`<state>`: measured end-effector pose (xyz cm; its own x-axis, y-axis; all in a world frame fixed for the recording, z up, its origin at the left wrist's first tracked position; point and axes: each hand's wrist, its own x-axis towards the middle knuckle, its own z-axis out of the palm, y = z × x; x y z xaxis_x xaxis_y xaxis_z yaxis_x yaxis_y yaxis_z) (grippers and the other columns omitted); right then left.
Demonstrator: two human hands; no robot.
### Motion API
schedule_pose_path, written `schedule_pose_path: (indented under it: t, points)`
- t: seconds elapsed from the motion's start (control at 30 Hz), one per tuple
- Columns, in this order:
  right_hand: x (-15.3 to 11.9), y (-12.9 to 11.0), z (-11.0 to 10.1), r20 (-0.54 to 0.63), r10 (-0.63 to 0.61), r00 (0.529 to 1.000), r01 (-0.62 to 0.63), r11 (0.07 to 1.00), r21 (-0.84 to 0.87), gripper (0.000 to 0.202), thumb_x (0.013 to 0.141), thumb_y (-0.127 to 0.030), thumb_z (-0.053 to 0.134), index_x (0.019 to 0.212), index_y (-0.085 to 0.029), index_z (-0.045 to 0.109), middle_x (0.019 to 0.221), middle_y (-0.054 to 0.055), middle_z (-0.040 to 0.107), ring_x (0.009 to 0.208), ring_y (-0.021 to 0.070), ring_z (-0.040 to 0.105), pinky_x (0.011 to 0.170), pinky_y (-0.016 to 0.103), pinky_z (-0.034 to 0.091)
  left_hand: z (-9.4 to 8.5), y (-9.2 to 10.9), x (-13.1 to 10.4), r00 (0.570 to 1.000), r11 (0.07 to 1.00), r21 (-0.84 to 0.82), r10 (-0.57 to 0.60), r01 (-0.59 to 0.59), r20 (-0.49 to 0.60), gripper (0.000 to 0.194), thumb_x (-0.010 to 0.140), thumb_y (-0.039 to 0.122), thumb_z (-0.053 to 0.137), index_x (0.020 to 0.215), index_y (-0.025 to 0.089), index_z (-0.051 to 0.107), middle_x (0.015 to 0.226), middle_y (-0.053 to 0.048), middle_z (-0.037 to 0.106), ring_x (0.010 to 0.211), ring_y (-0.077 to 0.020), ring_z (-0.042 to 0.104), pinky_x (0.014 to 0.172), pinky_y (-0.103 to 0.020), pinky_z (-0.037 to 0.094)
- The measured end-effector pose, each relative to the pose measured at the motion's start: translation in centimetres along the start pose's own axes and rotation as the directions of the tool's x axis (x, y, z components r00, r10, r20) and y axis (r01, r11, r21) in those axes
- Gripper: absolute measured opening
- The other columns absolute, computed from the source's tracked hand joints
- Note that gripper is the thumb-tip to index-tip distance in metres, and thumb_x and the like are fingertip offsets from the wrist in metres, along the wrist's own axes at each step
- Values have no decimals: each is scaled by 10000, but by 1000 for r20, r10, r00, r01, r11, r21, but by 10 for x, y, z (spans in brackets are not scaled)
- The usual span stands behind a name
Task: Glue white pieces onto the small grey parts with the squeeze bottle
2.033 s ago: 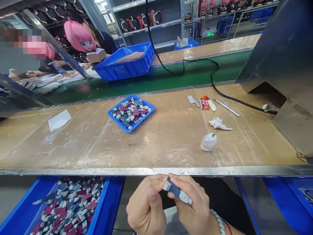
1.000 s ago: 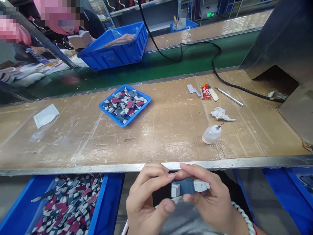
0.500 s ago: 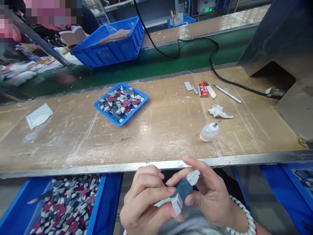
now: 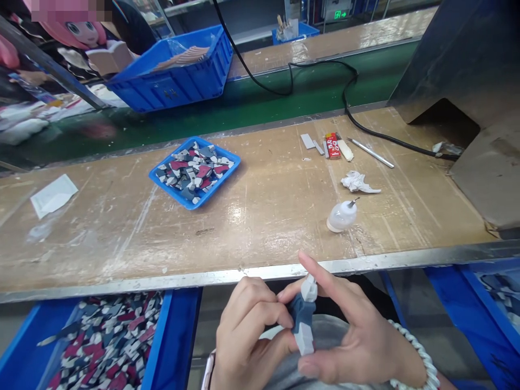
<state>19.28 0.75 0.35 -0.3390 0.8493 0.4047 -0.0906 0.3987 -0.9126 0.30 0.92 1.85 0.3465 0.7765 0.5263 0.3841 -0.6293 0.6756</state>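
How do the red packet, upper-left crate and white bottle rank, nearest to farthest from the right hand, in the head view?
1. White bottle, ahead of the right hand.
2. Red packet, farther across the table.
3. Upper-left crate, beyond the table.

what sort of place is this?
Most likely a toy factory's assembly line: the blue tray and blue bin hold many similar small parts, and a pink-haired figure shows beyond a green strip, possibly a conveyor.
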Motion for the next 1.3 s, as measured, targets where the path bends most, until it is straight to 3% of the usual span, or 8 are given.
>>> schedule_pose_path:
  t: [0.23, 0.57, 0.7, 1.0, 1.3]
  points:
    - [4, -3, -1, 49, -61, 997, 70, 973, -220, 818, 991, -513, 558, 1625, -257, 110, 1111, 65, 714, 838, 167, 687, 788, 253, 586, 1, -1, 4, 998, 1000, -1, 28, -28, 64, 188, 899, 121, 718, 804, 151, 559, 739, -10, 523, 739, -141, 471, 642, -280, 410]
    - [2, 1, 6, -73, -47, 996, 27, 965, -260, 692, 984, -517, 557, 1566, -241, 303, 987, 50, 718, 793, 166, 717, 744, 234, 607, 8, 3, 8, 999, 1000, 9, 0, 0, 52, 206, 904, 33, 630, 796, 164, 514, 725, -6, 533, 733, -132, 472, 654, -253, 444]
    - [4, 1, 8, -122, -65, 990, 33, 968, -249, 623, 980, -468, 579, 1526, -256, 367, 1026, 51, 740, 893, 162, 750, 836, 208, 599, 8, 3, 10, 999, 1000, 28, -10, 9, 49, 210, 912, 52, 619, 790, 176, 501, 713, -7, 544, 718, -135, 480, 644, -255, 453]
    - [4, 3, 10, -166, -91, 982, 44, 963, -266, 611, 955, -406, 614, 1501, -236, 400, 1040, 62, 754, 912, 180, 762, 837, 223, 612, 10, 1, 8, 999, 996, 85, -2, -2, 52, 198, 913, 43, 594, 816, 185, 498, 712, -8, 542, 715, -142, 486, 649, -264, 473]
    - [6, 4, 14, -212, -132, 968, 67, 955, -289, 570, 975, -456, 573, 1476, -221, 435, 983, 62, 763, 864, 183, 769, 793, 227, 630, 9, 0, 8, 1000, 994, 107, 4, -6, 18, 181, 909, 97, 648, 806, 184, 528, 705, -5, 545, 694, -146, 507, 611, -269, 468]
